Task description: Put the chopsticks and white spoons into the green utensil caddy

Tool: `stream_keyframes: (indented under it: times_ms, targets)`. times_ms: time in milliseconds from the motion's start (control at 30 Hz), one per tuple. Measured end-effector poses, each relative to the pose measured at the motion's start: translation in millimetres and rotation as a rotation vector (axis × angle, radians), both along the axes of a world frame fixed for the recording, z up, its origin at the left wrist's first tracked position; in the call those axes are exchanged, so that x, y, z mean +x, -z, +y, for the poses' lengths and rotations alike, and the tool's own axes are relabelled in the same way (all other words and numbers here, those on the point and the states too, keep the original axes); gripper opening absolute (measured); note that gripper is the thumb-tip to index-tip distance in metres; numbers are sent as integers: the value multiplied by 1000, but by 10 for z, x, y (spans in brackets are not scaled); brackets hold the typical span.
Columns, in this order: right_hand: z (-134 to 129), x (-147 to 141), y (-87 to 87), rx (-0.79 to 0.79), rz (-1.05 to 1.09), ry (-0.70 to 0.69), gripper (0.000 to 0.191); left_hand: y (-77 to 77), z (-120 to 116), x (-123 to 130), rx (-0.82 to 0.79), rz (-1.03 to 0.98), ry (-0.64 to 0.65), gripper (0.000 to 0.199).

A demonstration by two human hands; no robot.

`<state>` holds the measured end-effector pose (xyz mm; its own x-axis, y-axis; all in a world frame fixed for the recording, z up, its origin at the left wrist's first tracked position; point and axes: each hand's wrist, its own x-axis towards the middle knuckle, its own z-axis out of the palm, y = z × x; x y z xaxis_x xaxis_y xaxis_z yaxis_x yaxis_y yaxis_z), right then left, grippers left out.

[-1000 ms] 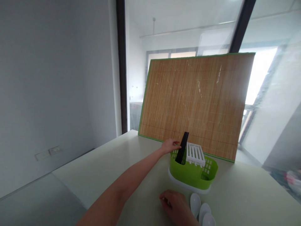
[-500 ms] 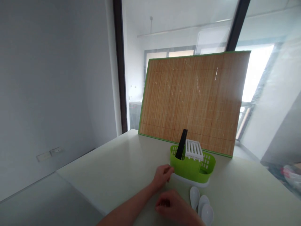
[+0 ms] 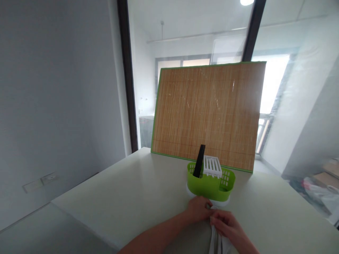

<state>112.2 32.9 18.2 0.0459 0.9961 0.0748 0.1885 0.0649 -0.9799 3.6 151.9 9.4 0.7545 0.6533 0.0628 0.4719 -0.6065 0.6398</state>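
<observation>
A wall socket (image 3: 39, 178) sits low on the grey wall at far left, beside a pale table (image 3: 127, 197) that fills the foreground. The left hand (image 3: 198, 209) lies on the tabletop just in front of a green caddy (image 3: 212, 185), fingers curled inward and their tips meeting those of the other hand. A black tool (image 3: 199, 165) stands tilted in the caddy's left compartment, next to a white slotted insert (image 3: 212, 166). Behind, a bamboo mat (image 3: 206, 113) leans upright against the glass. The white spoons (image 3: 215, 243) lie on the table near the bottom edge, close to the caddy but apart from it. The right hand (image 3: 227, 225) is bent over their upper ends, fingers pinched on them – how firmly cannot be told. The step in hand looks like gathering the spoons between both hands; lifting them would call for a tight, even pinch, since smooth handles slip – and the caddy stands close. Bags (image 3: 317, 192) lie on the floor at far right
</observation>
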Motion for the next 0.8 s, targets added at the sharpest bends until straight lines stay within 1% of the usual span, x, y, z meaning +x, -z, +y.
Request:
stream_keyframes:
  times_ms: [100, 167, 267, 333, 367, 433, 500, 567, 633, 667, 700, 733, 767, 800]
  targets:
    - [-58, 241, -8, 58, -67, 229, 41, -9, -21, 48, -28, 20, 13, 31]
    - [-83, 314, -27, 100, -67, 337, 40, -12, -26, 59, -27, 27, 19, 28]
    - [-83, 319, -28, 147, -61, 418, 38, -63, -14, 7, 3, 39, 16, 25]
    - [-72, 298, -12, 157, -70, 431, 38, -182, 5, -100, 59, 22, -5, 24]
    - [-68, 287, -3, 157, -72, 433, 38, -278, 17, -178, 98, -4, -10, 24]
    - [-64, 271, 11, 144, -77, 436, 39, -552, 47, -371, 189, -107, -13, 26]
    - [-62, 256, 18, 126, -85, 433, 40, -916, 90, -575, 282, -246, -30, 31]
    - [-58, 241, 23, 110, -88, 426, 41, -1315, 159, -735, 382, -391, -88, 33]
    - [-52, 226, 31, 110, -100, 419, 42, -1672, 271, -804, 497, -527, -177, 32]
    - [-48, 222, 37, 111, -112, 420, 42, -1810, 345, -800, 560, -580, -226, 31]
    - [-45, 220, 44, 113, -127, 425, 42, -1914, 430, -770, 622, -614, -277, 31]
    - [-43, 221, 53, 113, -141, 431, 41, -1980, 524, -721, 677, -624, -323, 31]
    - [-41, 225, 62, 113, -154, 435, 41, -2007, 623, -657, 721, -608, -361, 32]
    - [-40, 232, 73, 110, -165, 437, 41, -1998, 721, -583, 751, -567, -388, 33]
